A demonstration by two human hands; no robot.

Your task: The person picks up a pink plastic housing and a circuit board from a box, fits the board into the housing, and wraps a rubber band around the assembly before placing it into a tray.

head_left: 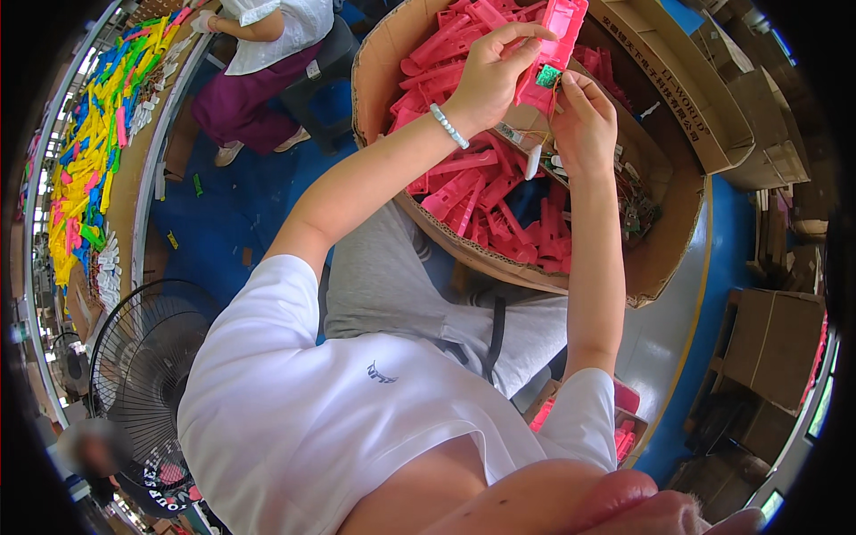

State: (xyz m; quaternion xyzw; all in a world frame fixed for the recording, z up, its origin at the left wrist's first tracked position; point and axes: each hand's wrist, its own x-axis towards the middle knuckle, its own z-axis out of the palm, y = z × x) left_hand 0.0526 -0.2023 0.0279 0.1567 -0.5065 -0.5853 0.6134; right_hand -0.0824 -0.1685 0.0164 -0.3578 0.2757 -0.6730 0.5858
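Blue flooring (205,236) extends beneath the work area; a workbench at left carries mixed yellow, green and pink plastic parts (85,169), with a black fan (147,357) near its lower end. An open cardboard carton (664,259) stands before the seated operator, holding loose pink plastic housings (459,183) and, at right, a cluster of wired boards (640,214).

Workpiece location: one pink housing (562,34) is raised above the carton, with a green circuit board (547,77) at its lower end. Left hand (501,67): thumb and fingers closed on the housing's edge. Right hand (584,120): narrow pinch, apparently on the board's edge; exact fingertip contact cannot be told. Thin wires (538,138) hang below, near a white cylindrical part (533,163); its attachment is unclear.

Caution: pulling on the wires could break a joint. Pressing a misaligned board could crack it or trap a lead. Should the left grip loosen, the housing could drop among similar parts.
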